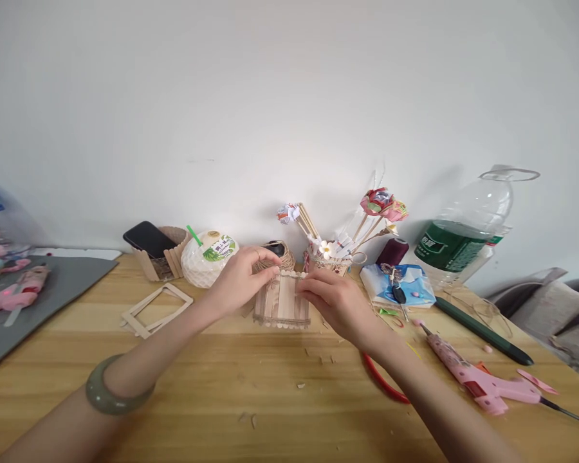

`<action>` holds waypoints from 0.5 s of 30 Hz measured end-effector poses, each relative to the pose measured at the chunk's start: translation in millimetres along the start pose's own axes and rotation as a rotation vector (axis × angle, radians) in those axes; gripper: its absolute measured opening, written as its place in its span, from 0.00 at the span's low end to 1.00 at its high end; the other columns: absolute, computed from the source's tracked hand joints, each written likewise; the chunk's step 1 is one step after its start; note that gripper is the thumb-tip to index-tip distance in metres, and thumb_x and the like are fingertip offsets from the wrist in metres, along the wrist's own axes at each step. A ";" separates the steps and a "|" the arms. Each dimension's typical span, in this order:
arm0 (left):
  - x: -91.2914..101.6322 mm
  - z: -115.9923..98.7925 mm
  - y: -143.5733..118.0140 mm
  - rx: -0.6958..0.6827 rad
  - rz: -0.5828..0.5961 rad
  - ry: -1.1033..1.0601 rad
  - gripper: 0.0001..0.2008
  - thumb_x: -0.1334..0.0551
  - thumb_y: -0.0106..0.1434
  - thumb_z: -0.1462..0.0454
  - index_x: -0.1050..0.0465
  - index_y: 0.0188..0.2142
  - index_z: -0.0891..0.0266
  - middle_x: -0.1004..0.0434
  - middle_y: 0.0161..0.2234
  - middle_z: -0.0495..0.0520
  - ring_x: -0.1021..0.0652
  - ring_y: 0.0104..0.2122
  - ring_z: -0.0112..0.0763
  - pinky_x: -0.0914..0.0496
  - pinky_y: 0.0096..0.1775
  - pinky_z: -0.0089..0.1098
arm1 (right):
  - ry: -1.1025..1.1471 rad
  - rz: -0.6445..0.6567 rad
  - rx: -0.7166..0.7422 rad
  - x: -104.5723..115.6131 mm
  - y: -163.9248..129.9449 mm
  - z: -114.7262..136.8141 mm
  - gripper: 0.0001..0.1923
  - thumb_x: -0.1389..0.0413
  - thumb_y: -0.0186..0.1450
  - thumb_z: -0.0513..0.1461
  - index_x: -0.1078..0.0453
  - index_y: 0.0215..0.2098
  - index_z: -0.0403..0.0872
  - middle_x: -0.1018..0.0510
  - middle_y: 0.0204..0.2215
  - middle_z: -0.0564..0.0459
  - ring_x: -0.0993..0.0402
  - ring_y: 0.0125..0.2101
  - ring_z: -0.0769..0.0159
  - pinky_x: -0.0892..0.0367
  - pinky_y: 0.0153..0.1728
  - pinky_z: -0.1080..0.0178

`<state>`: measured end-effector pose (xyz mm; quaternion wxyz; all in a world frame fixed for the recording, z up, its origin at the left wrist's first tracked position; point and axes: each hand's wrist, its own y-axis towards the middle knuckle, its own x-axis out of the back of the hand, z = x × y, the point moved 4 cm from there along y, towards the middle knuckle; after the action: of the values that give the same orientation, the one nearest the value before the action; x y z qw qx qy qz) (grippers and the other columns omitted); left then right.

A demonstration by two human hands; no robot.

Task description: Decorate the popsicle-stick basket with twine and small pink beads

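A small box of wooden craft sticks (280, 303) stands on the wooden table (222, 392) in front of me. My left hand (241, 278) grips its upper left edge with the fingertips. A green bangle (112, 391) circles that wrist. My right hand (332, 297) pinches the box's upper right side, fingers curled on the top sticks. Both hands touch the box at once.
A stick frame (157, 310) lies left of the box. Behind are a phone (148, 239) in a stick holder, a coconut (207, 258), twine, paper flowers (381, 204) and a water bottle (463, 238). A pink glue gun (482, 379), tissue pack (398, 286) and red-handled tool (383, 382) lie right; a grey mat (38, 302) left.
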<state>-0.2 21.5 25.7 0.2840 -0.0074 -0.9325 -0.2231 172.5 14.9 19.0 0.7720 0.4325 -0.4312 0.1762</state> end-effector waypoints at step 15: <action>-2.9 5.2 10.7 0.021 0.255 -0.068 0.15 0.46 0.56 0.69 0.31 0.44 0.59 0.26 0.47 0.52 0.28 0.49 0.36 0.34 0.49 0.34 | -0.114 0.028 0.040 -7.5 8.2 -1.8 0.09 0.51 0.66 0.35 0.29 0.34 0.46 0.27 0.30 0.50 0.31 0.32 0.67 0.37 0.32 0.67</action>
<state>1.0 33.6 24.7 0.2784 -0.1305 -0.9353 -0.1751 163.9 21.7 16.6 0.7350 0.4509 -0.4767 0.1706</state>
